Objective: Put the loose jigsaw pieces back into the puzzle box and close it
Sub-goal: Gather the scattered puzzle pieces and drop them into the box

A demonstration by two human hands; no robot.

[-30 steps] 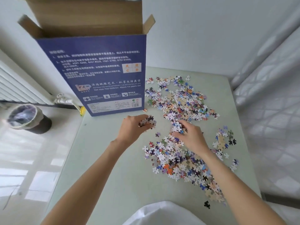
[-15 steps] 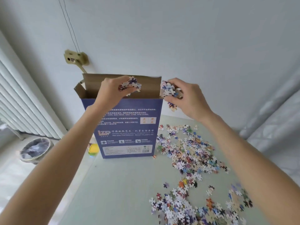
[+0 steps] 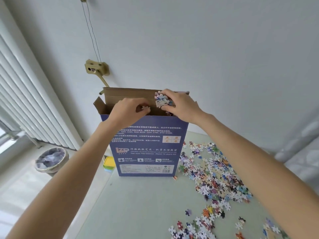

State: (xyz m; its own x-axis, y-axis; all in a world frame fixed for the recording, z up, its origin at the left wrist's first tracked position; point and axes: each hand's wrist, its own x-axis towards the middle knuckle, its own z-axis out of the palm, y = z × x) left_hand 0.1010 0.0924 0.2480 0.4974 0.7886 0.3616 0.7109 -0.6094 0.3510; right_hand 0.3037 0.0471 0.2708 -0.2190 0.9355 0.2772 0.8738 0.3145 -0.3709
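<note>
A tall blue puzzle box [image 3: 148,145] stands upright on a pale green table [image 3: 138,207], its top flaps open, backed by a white wall. Both hands hover over the opening. The left hand [image 3: 127,111] has curled fingers pinching a few small pieces. The right hand [image 3: 179,105] grips a clump of puzzle pieces [image 3: 161,100] just above the box's right edge. Loose pieces [image 3: 212,176] lie scattered on the table right of the box.

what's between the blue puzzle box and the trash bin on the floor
In the head view, a small yellow container sits at the table edge between the puzzle box and the bin; beyond it, bare floor.
</note>
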